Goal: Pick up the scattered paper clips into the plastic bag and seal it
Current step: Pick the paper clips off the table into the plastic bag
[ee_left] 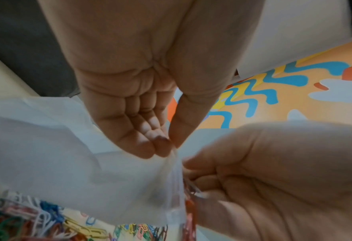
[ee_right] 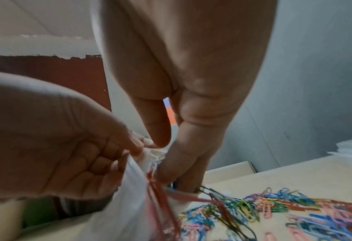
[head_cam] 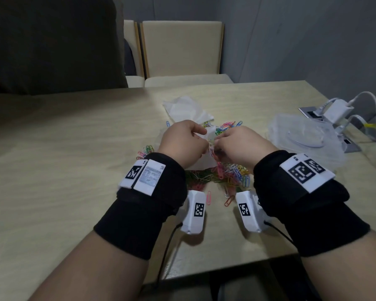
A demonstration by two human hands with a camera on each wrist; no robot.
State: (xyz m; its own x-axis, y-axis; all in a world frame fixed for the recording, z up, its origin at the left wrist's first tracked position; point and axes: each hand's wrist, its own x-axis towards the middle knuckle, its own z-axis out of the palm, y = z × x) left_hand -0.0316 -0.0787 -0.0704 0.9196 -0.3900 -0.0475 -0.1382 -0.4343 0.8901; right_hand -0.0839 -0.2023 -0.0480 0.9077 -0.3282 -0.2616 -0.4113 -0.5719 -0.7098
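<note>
- The left hand (head_cam: 180,141) pinches the rim of the bag (ee_left: 72,163) between thumb and fingertips, holding its mouth up over the table (head_cam: 74,137).
- The right hand (head_cam: 240,146) is closed narrowly on a small bunch of clips (ee_right: 162,187) at that mouth; a few look half inside already.
- Most clips still lie in a heap (head_cam: 230,172) under and near both wrists, with strays on the left and far side.
- To do this step well, the left hand should spread the rim wider (it looks nearly flat now), so the bunch drops clear without snagging.
- The right hand should let go only once its fingertips are past the rim.
- Tangled clips may drag others out, so a gentle shake downward helps.
</note>
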